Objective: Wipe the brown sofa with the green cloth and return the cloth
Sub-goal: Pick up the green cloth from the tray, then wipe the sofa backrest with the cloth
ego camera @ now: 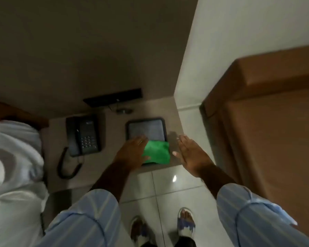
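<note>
The green cloth (158, 154) lies folded on the near end of a dark tray (145, 122) on a low bedside table (112, 136). My left hand (132, 152) rests flat over the cloth's left edge, fingers spread, covering part of it. My right hand (193, 154) hovers just right of the cloth, fingers straight and apart, holding nothing. The brown sofa (268, 132) stands at the right, its arm and seat beside the table.
A black telephone (83, 135) with a coiled cord sits on the table's left part. A dark flat device (113, 99) lies at the back by the wall. A bed with white bedding (14, 157) is at the left. My sandalled feet stand on white floor tiles (168, 191).
</note>
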A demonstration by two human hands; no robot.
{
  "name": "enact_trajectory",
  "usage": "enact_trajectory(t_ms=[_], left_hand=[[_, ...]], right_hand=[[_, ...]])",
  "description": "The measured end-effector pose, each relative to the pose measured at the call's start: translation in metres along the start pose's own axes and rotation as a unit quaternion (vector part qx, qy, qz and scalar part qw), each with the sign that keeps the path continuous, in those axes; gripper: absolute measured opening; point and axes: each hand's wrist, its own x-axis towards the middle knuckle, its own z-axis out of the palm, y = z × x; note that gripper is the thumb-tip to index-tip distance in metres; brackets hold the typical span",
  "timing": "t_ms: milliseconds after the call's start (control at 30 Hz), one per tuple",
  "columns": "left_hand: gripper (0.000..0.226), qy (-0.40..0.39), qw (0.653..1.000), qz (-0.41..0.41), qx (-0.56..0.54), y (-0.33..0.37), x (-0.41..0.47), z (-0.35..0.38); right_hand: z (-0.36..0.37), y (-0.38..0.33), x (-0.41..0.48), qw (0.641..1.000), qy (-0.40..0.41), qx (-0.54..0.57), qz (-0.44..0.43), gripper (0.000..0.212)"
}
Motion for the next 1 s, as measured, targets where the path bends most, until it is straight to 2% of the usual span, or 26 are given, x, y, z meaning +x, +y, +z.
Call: enact_trajectory(t_ms=[100,233,300,433,533,667,833,1000], left_hand=[[0.065,-0.013,1.0,0.0,0.021,-0.006,0.026,0.065],[0.06,-0.017,0.997,-0.004,0.076,-0.022,0.044,0.124],[0.06,0.006,0.996,-0.005,0.09,-0.028,0.048,0.135],[0.046,0.06,0.991,-0.006,0.12,-0.028,0.06,0.14],[0.035,0.055,0.994,-0.036,0.084,-0.011,0.066,0.118],[0.023,0.08,0.992,-0.064,0.068,0.036,0.063,0.079],[0.025,0.1,0.994,-0.038,0.016,0.135,0.064,0.025],[0.028,0.095,0.994,0.048,-0.03,0.263,0.062,-0.023]], right_hand=[[0.061,0.021,0.015,0.999,-0.024,0.046,0.008,0.077],[0.127,0.039,0.026,1.0,-0.02,0.015,-0.002,0.087],[0.144,0.044,0.028,1.0,-0.017,-0.012,-0.006,0.096],[0.162,0.048,0.031,0.999,-0.018,-0.03,-0.01,0.105],[0.15,0.054,0.025,1.0,-0.027,-0.013,-0.006,0.108],[0.113,0.074,-0.008,0.999,0.017,0.013,0.045,0.11],[0.051,0.116,-0.08,0.991,0.07,0.017,0.112,0.106],[-0.01,0.173,-0.172,0.975,0.132,0.025,0.178,0.103]])
